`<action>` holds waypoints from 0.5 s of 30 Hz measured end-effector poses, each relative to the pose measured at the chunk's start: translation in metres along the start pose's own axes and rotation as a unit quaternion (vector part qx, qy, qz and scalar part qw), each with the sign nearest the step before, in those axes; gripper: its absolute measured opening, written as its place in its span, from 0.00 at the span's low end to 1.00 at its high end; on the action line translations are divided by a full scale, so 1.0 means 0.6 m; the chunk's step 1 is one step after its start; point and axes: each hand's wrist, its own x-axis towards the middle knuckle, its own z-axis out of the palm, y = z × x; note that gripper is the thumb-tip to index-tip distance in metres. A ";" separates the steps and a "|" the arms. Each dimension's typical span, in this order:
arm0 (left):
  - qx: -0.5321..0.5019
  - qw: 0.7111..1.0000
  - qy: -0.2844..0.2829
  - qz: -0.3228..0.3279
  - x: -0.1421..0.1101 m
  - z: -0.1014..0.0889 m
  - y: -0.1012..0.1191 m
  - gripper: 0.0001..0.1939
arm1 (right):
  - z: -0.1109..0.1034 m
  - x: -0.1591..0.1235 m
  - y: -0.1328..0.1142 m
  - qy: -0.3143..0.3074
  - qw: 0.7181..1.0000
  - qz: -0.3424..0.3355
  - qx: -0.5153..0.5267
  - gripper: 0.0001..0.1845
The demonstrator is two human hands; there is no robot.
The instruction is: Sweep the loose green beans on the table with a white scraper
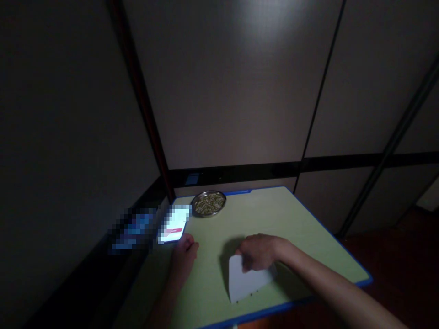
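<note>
My right hand (259,252) grips the top of a white sheet (245,281), stiff like paper or card, with its fingers bent over the upper edge. The sheet stands tilted on the pale green table, and its lower edge is close to a few tiny dark specks (251,294). My left hand (186,249) rests at the left of the table with its fingers curled in, and nothing shows in them. Just beyond it is a lit phone (174,224), partly blurred out. A round metal plate (194,211) farther back holds many small greenish and pale pieces, perhaps seeds.
The green table (274,214) has a blue rim (325,233) and stands against large panelled doors (233,91). A dark glossy surface on the left mirrors the phone. Light is dim, and a dark reddish floor (384,256) shows at the right.
</note>
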 end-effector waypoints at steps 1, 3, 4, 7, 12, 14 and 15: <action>-0.003 1.000 -0.003 0.001 0.000 0.000 0.000 0.09 | 0.002 -0.002 0.000 0.006 1.000 0.000 0.004 0.17; -0.007 1.000 -0.009 0.004 -0.002 -0.001 0.003 0.09 | 0.007 -0.004 0.001 0.007 1.000 -0.001 0.013 0.17; -0.008 1.000 -0.009 0.004 -0.003 -0.001 0.005 0.09 | 0.010 -0.005 0.001 0.001 1.000 -0.002 0.019 0.17; -0.005 1.000 -0.007 0.008 -0.007 -0.002 0.010 0.08 | 0.017 -0.004 0.002 -0.013 0.999 -0.007 0.035 0.17; -0.001 1.000 -0.005 0.015 -0.010 -0.002 0.016 0.08 | 0.025 -0.004 0.002 -0.014 0.999 -0.008 0.044 0.19; 0.001 1.000 -0.004 0.014 -0.010 -0.002 0.017 0.08 | 0.027 -0.006 0.003 -0.018 0.999 -0.007 0.049 0.19; 0.004 1.000 -0.004 0.014 -0.010 -0.002 0.017 0.08 | 0.028 -0.007 0.004 -0.020 0.998 -0.006 0.054 0.18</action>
